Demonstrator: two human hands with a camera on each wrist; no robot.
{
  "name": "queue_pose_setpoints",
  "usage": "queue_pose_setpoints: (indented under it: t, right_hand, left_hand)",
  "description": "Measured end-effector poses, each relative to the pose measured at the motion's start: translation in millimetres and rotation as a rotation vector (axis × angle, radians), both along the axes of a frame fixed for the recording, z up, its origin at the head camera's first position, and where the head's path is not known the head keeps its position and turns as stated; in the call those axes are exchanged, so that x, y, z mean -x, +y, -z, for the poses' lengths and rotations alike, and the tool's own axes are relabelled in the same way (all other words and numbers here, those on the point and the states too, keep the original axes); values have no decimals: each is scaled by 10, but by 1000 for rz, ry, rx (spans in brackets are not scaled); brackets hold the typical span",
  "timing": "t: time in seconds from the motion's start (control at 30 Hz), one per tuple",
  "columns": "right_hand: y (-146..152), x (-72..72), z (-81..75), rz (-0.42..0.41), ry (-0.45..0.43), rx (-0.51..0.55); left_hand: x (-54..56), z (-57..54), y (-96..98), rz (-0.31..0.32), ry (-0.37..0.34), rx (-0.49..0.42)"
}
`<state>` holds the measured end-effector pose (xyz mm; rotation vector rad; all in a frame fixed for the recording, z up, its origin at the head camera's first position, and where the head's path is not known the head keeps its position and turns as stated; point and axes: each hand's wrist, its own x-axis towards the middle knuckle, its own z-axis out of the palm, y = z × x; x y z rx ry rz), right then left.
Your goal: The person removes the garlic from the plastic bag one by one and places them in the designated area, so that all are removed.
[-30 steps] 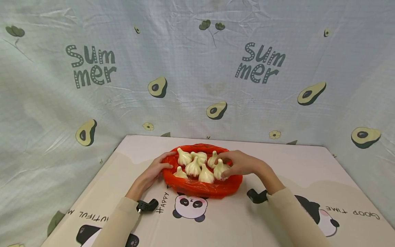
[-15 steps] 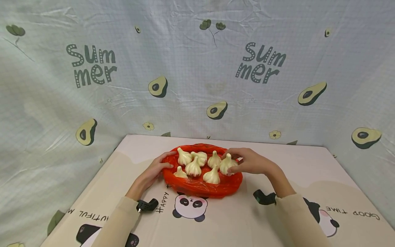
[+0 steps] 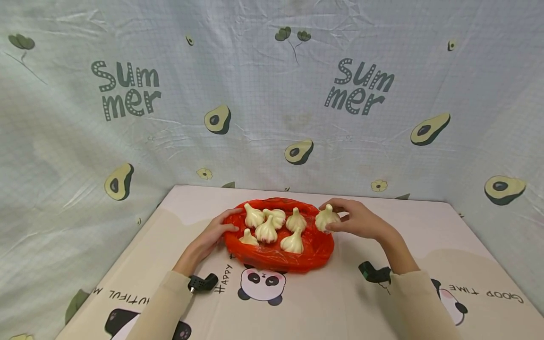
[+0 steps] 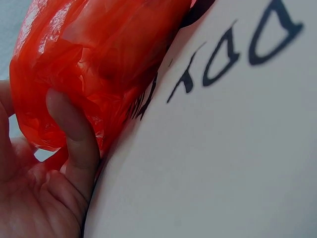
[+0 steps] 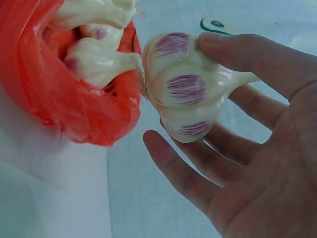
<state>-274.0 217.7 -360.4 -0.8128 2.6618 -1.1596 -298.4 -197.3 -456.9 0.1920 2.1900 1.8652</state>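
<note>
Right hand (image 3: 360, 219) pinches 1 garlic bulb (image 3: 326, 219) between thumb and fingers; 6 other bulbs (image 3: 266, 230) sit left of those fingers in the red bag (image 3: 272, 259). Left hand (image 3: 212, 232) grips its side. Imo brace that and squeeze gently, smooth bulbs might slip.

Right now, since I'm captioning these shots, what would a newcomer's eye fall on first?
Probably the bright red plastic bag on the pale table, its left edge gripped by the left hand, six whitish garlic bulbs showing inside. Next, perhaps, the held bulb, pinched by the right hand at the bag's right side. Behind, the avocado-print cloth might draw a glance.
</note>
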Motion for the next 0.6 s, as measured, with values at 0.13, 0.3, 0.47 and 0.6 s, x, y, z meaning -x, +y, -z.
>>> queue_pose_setpoints:
  t: [0.13,0.3,0.47,0.6]
  right_hand:
    - [87,16,18,42,2,7]
    - [189,26,31,85,-3,-4]
    - [276,37,49,130,17,-23]
    - [342,51,63,151,15,-28]
  left_hand:
    - [-8,2,2,-3,-1,1]
    - [-12,-2,4,-6,-1,2]
    - [-9,-3,2,-3,-1,1]
    - [-6,3,-2,-4,-7,-2]
